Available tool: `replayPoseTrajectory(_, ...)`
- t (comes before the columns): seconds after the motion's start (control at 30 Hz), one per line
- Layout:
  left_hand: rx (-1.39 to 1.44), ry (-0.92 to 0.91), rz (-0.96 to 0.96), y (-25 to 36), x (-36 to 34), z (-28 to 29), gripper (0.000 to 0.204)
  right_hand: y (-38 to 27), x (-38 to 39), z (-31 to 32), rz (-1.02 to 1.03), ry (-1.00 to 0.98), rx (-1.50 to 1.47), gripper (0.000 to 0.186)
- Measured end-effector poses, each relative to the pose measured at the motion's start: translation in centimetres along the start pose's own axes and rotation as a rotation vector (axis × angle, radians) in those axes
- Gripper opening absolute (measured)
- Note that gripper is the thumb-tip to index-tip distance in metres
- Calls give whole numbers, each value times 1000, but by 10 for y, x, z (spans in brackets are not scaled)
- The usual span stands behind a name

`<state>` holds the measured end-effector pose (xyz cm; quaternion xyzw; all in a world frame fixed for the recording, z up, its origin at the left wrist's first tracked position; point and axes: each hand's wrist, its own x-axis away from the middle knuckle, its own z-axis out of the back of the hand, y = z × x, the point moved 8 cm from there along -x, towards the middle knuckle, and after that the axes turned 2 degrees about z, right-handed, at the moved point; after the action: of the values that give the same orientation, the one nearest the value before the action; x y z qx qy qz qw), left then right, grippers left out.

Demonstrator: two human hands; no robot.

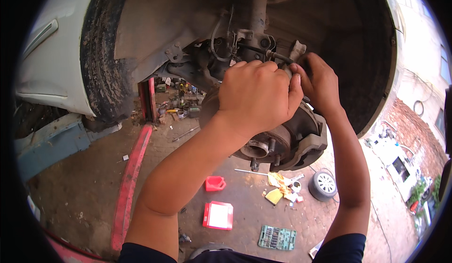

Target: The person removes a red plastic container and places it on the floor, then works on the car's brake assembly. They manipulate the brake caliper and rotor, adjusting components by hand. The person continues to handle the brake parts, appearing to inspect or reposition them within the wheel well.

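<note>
Inside the wheel arch of a raised white car, both my hands are at the top of the brake assembly. My left hand [259, 93] is closed, back towards me, its curled fingers hidden behind it. Beside it, my right hand [321, 81] is closed too, thumb and fingers bent together by my left thumb. What either hand grips is hidden. A dark hose [278, 56] runs just above my hands towards my right fingers. Below them sit the wheel hub [268, 145] with bare studs and the brake caliper [314, 143]. The suspension strut [258, 13] rises behind.
A red lift arm [132, 183] stretches along the floor at left. Below lie a red container [215, 183], a red-and-white box [218, 215], a green socket set [277, 237], yellow cloths [278, 180] and a wheel [323, 186]. The fender edge [394, 65] curves round at right.
</note>
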<state>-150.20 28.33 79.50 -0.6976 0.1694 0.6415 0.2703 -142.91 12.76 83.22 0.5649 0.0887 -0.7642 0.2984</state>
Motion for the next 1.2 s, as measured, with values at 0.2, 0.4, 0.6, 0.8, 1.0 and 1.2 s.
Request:
replayPoseTrajectory(0.2,-22,-47,27,-2,4,3,31,-36,-35,33,470,347,92,42)
replayPoseTrajectory(0.4,15,-35,4,3,6,6,31,-25,-103,-31,-141,-139,16,54)
replayPoseTrajectory(0.6,4,-44,26,-1,11,9,33,-31,-103,-32,-75,80,71,51)
replayPoseTrajectory(0.8,-183,-87,22,-6,-10,-9,41,-28,-105,-43,-59,39,32,47)
replayPoseTrajectory(1.0,-155,-117,57,-1,-7,-19,43,-13,-115,-41,-139,-67,137,57)
replayPoseTrajectory(1.2,-238,-62,-52,13,-28,-20,42,-9,-119,-41,-23,68,88,53)
